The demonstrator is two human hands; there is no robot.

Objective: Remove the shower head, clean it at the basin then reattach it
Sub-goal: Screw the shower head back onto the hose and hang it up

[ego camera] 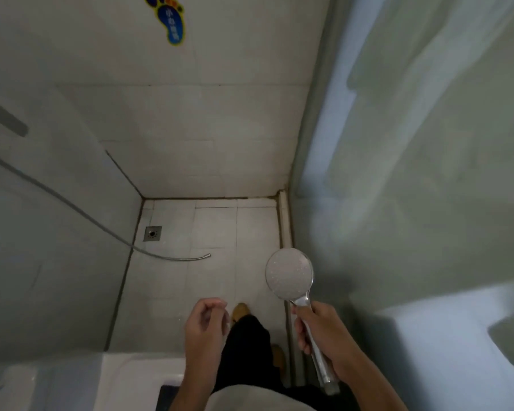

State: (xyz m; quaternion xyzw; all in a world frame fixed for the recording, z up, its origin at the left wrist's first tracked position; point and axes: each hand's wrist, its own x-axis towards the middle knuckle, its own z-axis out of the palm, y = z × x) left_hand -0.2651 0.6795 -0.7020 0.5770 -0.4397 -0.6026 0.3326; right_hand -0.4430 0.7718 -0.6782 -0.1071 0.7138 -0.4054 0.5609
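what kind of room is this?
Most likely a tiled shower stall in a bathroom: a floor drain in the corner, a loose metal shower hose on the floor, and a shower head gripped in the right hand.

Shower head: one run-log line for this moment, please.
stage: detached | shower head: in right hand | left hand: empty | hose: end on floor

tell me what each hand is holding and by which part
The right hand grips the shower head by its handle; the left hand holds nothing.
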